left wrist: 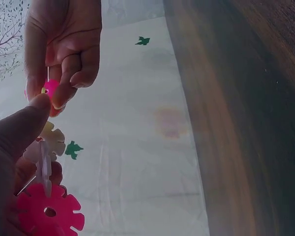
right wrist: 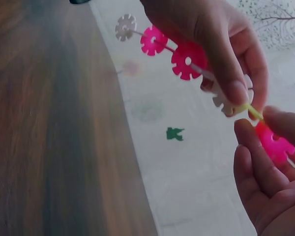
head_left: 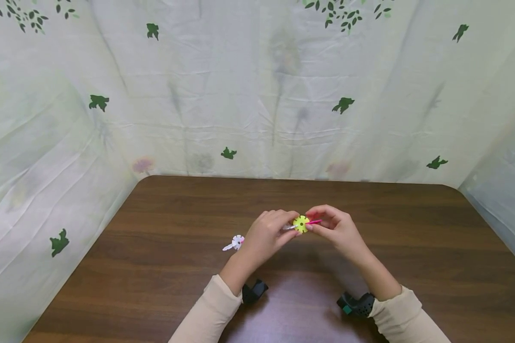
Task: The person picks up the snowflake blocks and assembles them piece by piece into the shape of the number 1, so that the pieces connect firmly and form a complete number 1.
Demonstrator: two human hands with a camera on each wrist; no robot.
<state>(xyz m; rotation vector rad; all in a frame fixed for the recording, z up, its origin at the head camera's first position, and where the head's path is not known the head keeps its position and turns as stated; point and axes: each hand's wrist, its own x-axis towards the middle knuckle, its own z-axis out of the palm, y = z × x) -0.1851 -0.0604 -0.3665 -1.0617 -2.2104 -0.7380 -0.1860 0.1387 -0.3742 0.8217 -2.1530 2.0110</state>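
Above the table my left hand (head_left: 266, 233) holds a chain of notched plastic discs slotted into one another. Its thumb and fingers pinch around a white disc (right wrist: 228, 101) and the edge of a yellow disc (head_left: 301, 224). The rest of the chain trails behind the hand, with a pink disc (right wrist: 188, 61), a second pink one (right wrist: 154, 40) and a white end disc (right wrist: 125, 28). My right hand (head_left: 341, 231) pinches a pink disc (right wrist: 276, 145) between thumb and fingers, right at the yellow disc's edge. Fingers partly cover both discs.
Both hands are over a brown wooden table (head_left: 163, 267). Behind it hangs a pale cloth backdrop (head_left: 240, 85) with green leaf prints, continuing down both sides. A dark wrist strap (head_left: 254, 291) shows at the left cuff and another strap (head_left: 356, 305) at the right.
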